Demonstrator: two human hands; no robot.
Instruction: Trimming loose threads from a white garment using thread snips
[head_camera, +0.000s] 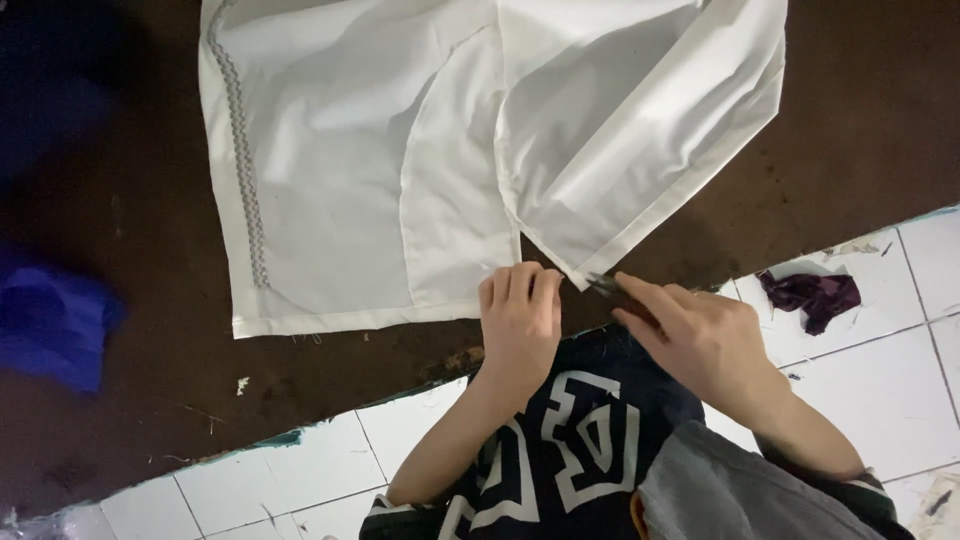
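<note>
A dark brown table (120, 400) carries a white garment (400, 150), spread flat across its upper centre, with a grey zigzag trim (245, 150) down its left side and a folded sleeve panel at right; a blue cloth (55, 325) lies at the table's left edge, and a purple scrap (815, 295) lies on the white tiled floor (880, 390) at right. The left hand (520, 325) presses flat on the garment's lower hem, fingers together and extended. Just beside it, the right hand (700, 335) has its fingers clamped on small thread snips (605, 287), whose tip meets the hem corner.
</note>
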